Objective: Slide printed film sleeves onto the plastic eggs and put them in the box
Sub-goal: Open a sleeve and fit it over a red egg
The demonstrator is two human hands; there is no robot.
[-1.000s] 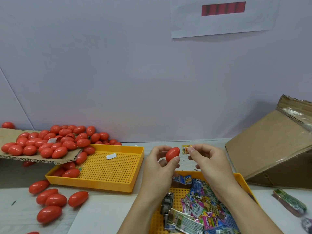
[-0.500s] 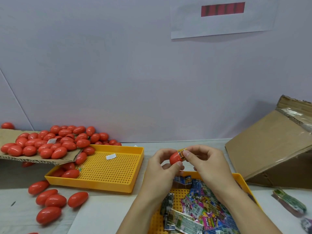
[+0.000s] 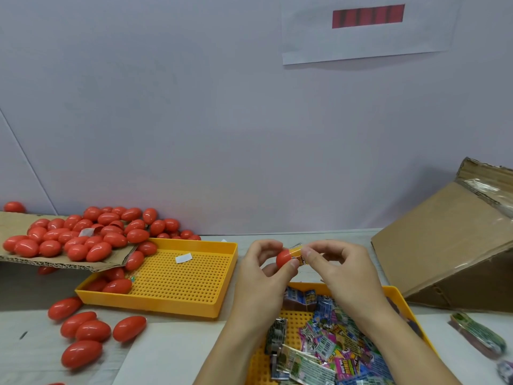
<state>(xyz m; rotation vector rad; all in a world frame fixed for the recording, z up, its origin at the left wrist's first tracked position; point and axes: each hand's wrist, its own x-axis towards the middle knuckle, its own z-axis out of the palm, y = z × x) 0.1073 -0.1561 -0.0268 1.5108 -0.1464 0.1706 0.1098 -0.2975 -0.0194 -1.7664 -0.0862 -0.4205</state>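
Egg [image 3: 283,258] lies roughly level, seemingly half-sleeved [image 3: 297,255], between both hands.

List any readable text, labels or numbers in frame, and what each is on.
None can be read with confidence.
Wall sheet: red bar with dark marks, blurred; cropped dark print at its top edge.
Sleeve going onto the egg: yellow print, too small.
Sleeves in the near tray: colourful print, barcodes and what look like digits, blurred.
White slip in the far tray: blank.
Box: no print visible.
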